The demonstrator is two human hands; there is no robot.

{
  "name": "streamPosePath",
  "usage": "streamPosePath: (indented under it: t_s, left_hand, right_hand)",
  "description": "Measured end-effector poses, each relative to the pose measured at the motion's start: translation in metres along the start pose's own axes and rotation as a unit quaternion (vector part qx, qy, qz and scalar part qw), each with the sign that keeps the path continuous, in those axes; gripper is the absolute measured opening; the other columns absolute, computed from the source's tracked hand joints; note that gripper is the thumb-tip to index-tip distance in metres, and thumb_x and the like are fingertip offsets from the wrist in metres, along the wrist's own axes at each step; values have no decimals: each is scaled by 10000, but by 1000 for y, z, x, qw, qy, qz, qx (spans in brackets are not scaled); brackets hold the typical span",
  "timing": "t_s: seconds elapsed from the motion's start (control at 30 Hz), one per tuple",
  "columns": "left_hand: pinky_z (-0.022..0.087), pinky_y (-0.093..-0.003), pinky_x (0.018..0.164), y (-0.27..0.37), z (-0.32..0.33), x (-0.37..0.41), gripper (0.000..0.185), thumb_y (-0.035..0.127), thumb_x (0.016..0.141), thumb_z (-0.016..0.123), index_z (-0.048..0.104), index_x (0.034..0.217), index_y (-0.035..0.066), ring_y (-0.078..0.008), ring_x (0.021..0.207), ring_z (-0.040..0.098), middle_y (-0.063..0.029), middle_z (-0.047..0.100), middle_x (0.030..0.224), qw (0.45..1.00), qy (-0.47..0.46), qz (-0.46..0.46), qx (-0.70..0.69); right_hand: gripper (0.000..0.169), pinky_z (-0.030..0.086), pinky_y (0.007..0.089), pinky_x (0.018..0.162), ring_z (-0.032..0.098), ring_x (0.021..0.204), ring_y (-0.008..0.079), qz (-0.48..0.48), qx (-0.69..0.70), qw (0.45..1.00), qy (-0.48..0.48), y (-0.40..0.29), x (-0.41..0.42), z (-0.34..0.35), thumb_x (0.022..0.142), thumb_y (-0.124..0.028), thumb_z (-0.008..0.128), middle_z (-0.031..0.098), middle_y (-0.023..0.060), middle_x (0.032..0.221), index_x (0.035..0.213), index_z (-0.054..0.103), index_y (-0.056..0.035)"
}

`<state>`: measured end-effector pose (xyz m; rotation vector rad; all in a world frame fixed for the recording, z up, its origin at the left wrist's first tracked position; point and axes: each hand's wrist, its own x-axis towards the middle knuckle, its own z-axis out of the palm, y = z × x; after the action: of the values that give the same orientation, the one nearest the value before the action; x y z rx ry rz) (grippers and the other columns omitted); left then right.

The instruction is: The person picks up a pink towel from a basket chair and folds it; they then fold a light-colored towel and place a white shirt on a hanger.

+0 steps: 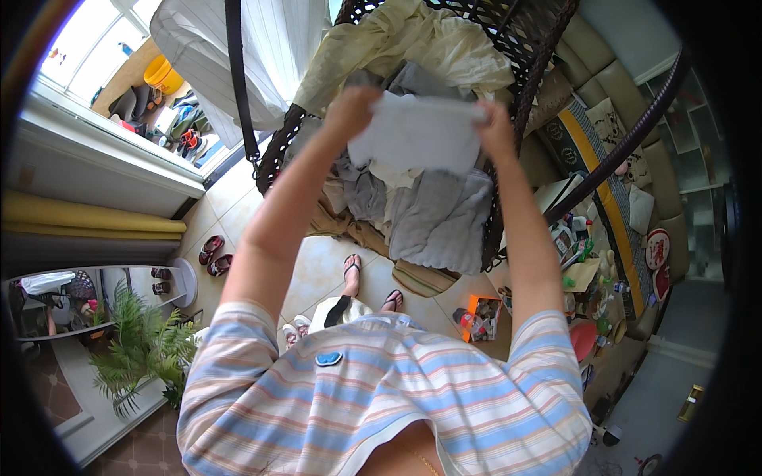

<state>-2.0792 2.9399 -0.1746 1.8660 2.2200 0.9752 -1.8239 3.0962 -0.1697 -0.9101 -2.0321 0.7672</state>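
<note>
A white cloth (417,134) hangs spread between my two hands, slightly blurred. My left hand (354,112) grips its upper left corner, and my right hand (495,128) pinches the upper right one. Below and behind the cloth is a dark woven wicker hanging chair (536,65) heaped with fabric. A folded grey quilted cloth (437,220) lies at its near edge, beside a crumpled grey cloth (364,193). Pale yellow fabric (411,38) drapes over the far part of the seat.
A dark strap (237,77) and a curved wrapped frame bar (625,140) flank the chair. Maroon sandals (211,249) and an orange box (481,318) are on the tiled floor. A potted palm (140,345) stands left; a cluttered table (580,268) and sofa (670,202) are right.
</note>
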Motion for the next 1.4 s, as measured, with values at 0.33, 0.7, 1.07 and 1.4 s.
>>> streamPosePath:
  t_s: [0.33,0.7,1.07,1.4]
  left_hand:
    - [454,-364,825,69,-116,31,386,-11,703,560,605,1055,138,-306,920,567,-139,599,973,975,140,171,-24]
    - [461,-385,708,52,27,-156,287,12,607,581,638,886,40,-328,798,575,-163,612,780,981,-157,33,-105]
    - [409,-391,559,19,71,-151,232,194,752,629,567,827,-17,-380,618,507,-226,522,661,962,-207,-81,-159]
    - [443,-342,764,-75,124,-41,420,254,799,597,499,1127,10,-279,925,574,-183,589,978,913,-28,-256,-315]
  right_hand:
    - [337,452,244,703,587,829,101,-181,-16,982,44,-129,28,-80,738,14,601,650,62,889,1042,598,-130]
    - [304,455,270,731,589,824,145,205,21,954,-216,-26,-181,-62,716,8,617,635,109,891,1013,580,-48]
    - [311,452,339,740,591,862,307,186,-51,946,-261,28,-150,-23,720,-158,668,620,169,905,998,583,-47]
    - [313,446,312,825,557,1018,241,151,-54,986,-42,60,-27,43,791,-75,560,580,139,1079,1099,529,-29]
